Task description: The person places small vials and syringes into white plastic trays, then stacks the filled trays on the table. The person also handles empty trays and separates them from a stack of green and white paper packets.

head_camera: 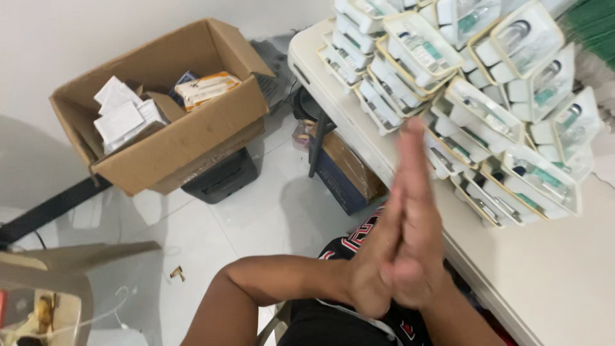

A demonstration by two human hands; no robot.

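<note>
Motion blurs the fingertips of the left hand and right hand, pressed flat palm to palm, holding nothing, beside one tabletop where stacked vial trays, too overlapped to count, run off-frame.

Both forearms are bare, with no sleeves, watch or rings showing on the left hand or right hand. Below them, black shorts carry red-and-white trim.
</note>
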